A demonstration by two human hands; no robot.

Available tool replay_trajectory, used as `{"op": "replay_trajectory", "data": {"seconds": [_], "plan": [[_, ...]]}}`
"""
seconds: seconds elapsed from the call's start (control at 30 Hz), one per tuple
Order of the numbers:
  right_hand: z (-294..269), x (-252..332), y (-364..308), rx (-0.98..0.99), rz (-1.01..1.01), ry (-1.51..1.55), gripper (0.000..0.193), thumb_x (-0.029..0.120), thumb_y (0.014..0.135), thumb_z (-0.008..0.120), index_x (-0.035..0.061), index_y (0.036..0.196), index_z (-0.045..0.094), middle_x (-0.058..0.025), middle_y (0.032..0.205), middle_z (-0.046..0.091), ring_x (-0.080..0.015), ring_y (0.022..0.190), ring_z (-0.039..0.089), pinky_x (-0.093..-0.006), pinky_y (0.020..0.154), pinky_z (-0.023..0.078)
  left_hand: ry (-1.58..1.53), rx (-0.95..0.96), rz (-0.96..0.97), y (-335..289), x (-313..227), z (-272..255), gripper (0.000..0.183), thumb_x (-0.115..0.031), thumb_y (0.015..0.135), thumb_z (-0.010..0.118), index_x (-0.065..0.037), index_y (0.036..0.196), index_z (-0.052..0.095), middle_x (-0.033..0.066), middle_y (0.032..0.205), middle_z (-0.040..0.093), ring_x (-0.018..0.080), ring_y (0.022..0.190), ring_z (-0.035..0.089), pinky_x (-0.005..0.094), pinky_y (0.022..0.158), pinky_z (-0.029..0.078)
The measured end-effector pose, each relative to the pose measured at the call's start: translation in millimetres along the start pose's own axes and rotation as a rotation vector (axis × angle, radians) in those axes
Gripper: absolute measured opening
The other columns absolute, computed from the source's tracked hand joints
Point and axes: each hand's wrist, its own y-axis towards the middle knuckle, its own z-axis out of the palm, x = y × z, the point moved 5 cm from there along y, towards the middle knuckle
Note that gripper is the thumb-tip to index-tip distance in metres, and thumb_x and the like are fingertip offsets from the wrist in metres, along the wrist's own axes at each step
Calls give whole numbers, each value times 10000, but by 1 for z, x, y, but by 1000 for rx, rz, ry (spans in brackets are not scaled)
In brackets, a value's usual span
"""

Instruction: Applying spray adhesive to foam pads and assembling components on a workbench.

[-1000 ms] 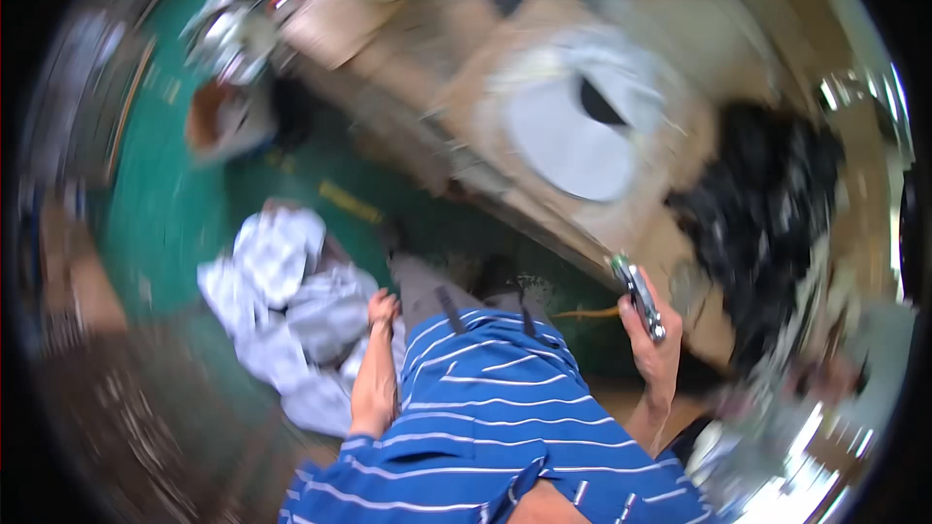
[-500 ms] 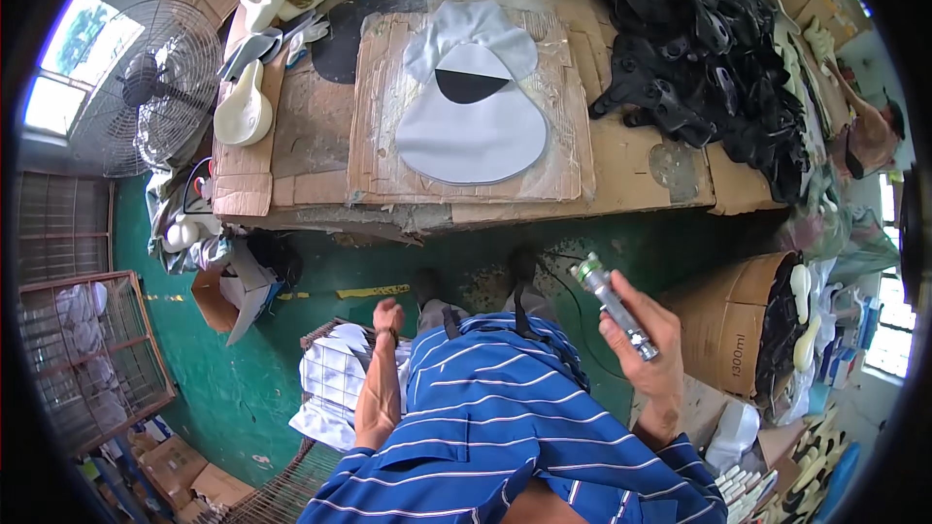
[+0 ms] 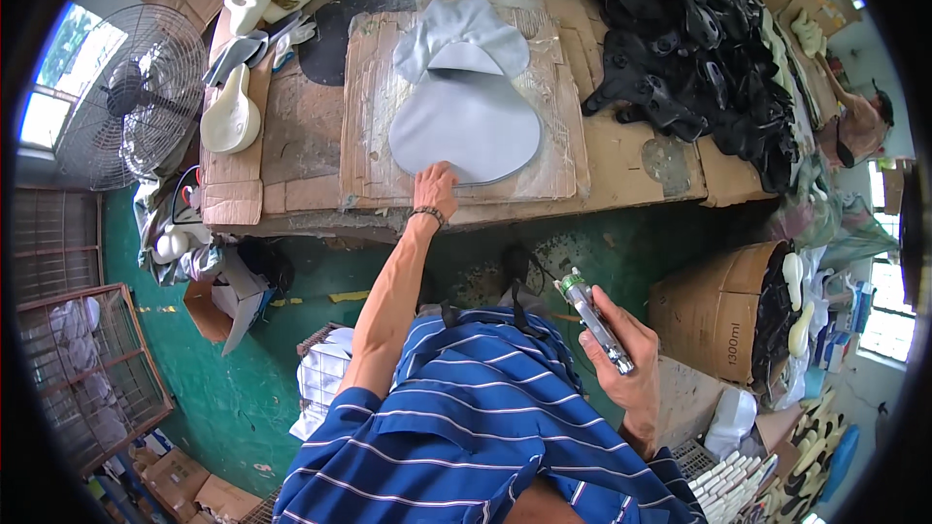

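Observation:
A smooth grey, pear-shaped sheet (image 3: 466,126) lies on a flat piece of cardboard (image 3: 364,150) on the table, its upper end bent up with a dark strip beneath. Behind its narrow end is a pale grey cloth-like piece (image 3: 471,27) with a wavy edge. Reaching forward, my left hand (image 3: 436,192) has its curled fingers closed at the sheet's near edge. My right hand (image 3: 629,354) is wrapped round a silver cylindrical tool (image 3: 594,318) with a green end, held in front of the table at the right. The tool's exact kind is unclear.
Cream bicycle saddle shells (image 3: 231,121) sit at the table's left, beside a wire-caged fan (image 3: 126,92). Black moulded parts (image 3: 680,49) are heaped at the right. A large cardboard box (image 3: 714,311) stands below them. Another person (image 3: 859,126) is at the far right.
My left hand has moved forward and up from beside my body to the sheet's near edge. The sheet's upper end now curls up, covering most of the black area. The tool has shifted slightly left.

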Motion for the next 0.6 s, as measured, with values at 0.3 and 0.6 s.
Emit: {"op": "replay_trajectory", "data": {"seconds": [0.3,0.6], "plan": [[-4,11,24,-104,-13,-2,602,-43,866,800,12,1447,650,-197,1118,765,-325,964,766,-373,854,592,-32,120,-156,13,9,2,237,13,771,658,-110,945,762,85,1392,680,344,1336,592,501,1114,450],[-13,23,24,88,39,-34,555,2,882,763,-35,1426,661,-211,1123,764,-271,948,752,-329,848,567,-500,-31,-269,-99,30,-37,339,92,778,505,-44,977,744,152,1041,781,327,1054,746,390,949,575]]}}
